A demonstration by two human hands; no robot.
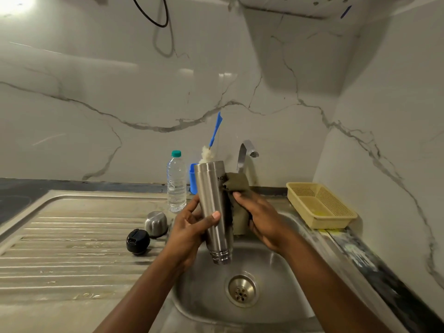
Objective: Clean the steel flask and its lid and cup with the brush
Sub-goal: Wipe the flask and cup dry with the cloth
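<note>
- Holding a smooth, brushed-steel flask (212, 205) upside down over the sink (276, 272), flat base up, ridged threaded mouth pointing down toward the round perforated drain (241, 288).
- Gripping it with the left hand (192, 227), fingers wrapped round the back of the cylinder, thumb laid flat across the front.
- Clutching a limp olive-green cloth (239, 188) in the right hand (262, 219), fingers curled round the fabric and pressing it against the flask's right side, over some dark lettering.
- Behind the flask, standing upright: a brush (213, 140) with a thin blue plastic handle and fluffy white bristles, rising from what looks like a blue plastic holder (193, 179).
- Out on the ribbed steel draining board (72, 248), resting apart from the hands: a rounded, dome-shaped steel cup (156, 223), mouth down, and just in front of it a glossy black round lid (138, 241).
- Just left of the holder, a clear ridged plastic water bottle (176, 183) with a green cap.
- Arching over the basin from the back, a curved flat metal tap (246, 150).
- Off to the right on the counter edge, a pale yellow rectangular mesh basket (319, 205).
- All round, a glossy white marble-look wall (120, 92) with grey veins.
</note>
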